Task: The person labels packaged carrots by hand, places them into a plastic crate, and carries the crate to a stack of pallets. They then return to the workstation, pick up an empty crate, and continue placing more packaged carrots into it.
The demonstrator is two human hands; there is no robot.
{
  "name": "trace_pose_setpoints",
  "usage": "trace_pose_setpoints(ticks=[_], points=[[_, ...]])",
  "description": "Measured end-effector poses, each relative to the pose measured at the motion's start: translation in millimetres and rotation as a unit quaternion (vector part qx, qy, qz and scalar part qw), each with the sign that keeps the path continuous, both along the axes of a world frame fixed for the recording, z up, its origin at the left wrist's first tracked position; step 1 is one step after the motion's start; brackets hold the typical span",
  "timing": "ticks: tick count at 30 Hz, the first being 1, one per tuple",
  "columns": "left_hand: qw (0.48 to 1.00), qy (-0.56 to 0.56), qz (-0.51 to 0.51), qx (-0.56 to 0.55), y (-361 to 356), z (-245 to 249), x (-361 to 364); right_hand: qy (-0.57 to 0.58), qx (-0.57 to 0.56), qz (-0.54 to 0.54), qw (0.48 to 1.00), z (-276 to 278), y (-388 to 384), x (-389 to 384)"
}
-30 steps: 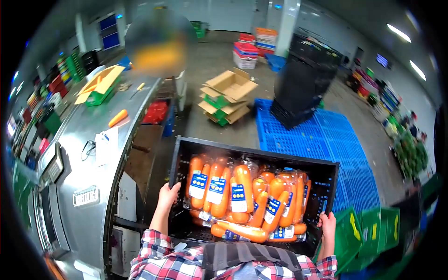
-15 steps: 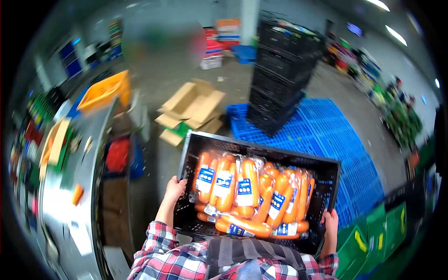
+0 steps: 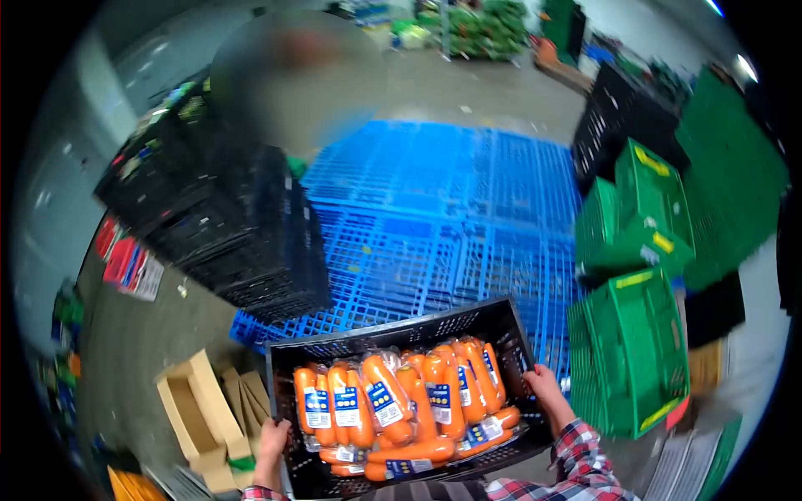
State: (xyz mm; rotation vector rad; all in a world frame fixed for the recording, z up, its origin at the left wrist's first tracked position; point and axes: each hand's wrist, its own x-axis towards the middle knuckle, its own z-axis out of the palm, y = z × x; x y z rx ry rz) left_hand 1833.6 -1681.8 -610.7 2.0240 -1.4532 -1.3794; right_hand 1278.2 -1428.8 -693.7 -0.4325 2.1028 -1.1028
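Gripping black crate (image 3: 401, 334): bagged carrots (image 3: 401, 405), blue labels unreadable.

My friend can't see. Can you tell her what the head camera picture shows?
A person's left hand and right hand hold a black crate full of bagged carrots near blue pallets. A stack of black crates stands left, green crates right.

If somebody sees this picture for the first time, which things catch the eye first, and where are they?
First, the bright orange bagged carrots filling the black plastic crate at the bottom centre, which the left hand and right hand grip by its two sides. Behind it, the blue plastic pallets cover the floor in the middle, with a stack of black plastic crates at their left and green plastic crates on the right.
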Motion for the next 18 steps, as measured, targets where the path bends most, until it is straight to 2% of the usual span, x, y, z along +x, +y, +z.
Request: trace_pose_setpoints(ticks=[1,2,4,5,7,8,10,12,14,15,16,17,18], points=[[1.0,0.0,-0.017,0.021,-30.3,-11.9,-33.1,-0.011,0.033,-0.042,0.999,11.8,-5.4,-5.5],[0.996,-0.005,-0.047,0.07,-55.2,-28.7,-32.9,-0.085,0.014,-0.057,0.995,0.0,1.0,3.6],[0.988,0.006,-0.075,0.138,-98.9,-54.6,-47.4,-0.041,0.084,-0.126,0.988,15.1,-1.1,30.2],[0.983,0.0,-0.088,0.159,-119.4,-60.3,-62.8,-0.028,0.124,-0.139,0.982,-4.7,11.6,33.9],[0.97,-0.016,-0.112,0.215,-153.6,-65.2,-87.7,-0.094,0.164,-0.204,0.96,28.9,3.3,52.2],[0.973,-0.017,-0.103,0.207,-147.5,-105.5,-112.8,-0.113,0.145,-0.224,0.957,-2.7,11.1,34.0],[0.97,-0.015,-0.092,0.224,-168.4,-120.4,-131.8,-0.16,0.138,-0.29,0.933,-6.7,7.9,44.9],[0.971,-0.034,-0.09,0.219,-185.5,-151.7,-141.9,-0.202,0.109,-0.291,0.929,-17.0,0.7,42.0],[0.971,-0.024,-0.078,0.225,-196.8,-178.7,-147.2,-0.257,0.084,-0.326,0.906,-55.9,1.1,36.5],[0.971,-0.009,-0.055,0.231,-193.5,-169.5,-151.4,-0.245,0.09,-0.332,0.906,-58.0,-9.4,39.8],[0.973,0.011,-0.047,0.228,-196.0,-180.2,-144.0,-0.255,0.077,-0.311,0.912,-82.6,-5.5,39.7],[0.969,0.005,-0.041,0.245,-203.5,-193.4,-139.1,-0.216,0.04,-0.26,0.94,-114.2,1.5,45.1],[0.971,0.025,-0.03,0.234,-208.2,-205.9,-136.1,-0.221,0.059,-0.234,0.945,-139.1,-1.2,46.6]])
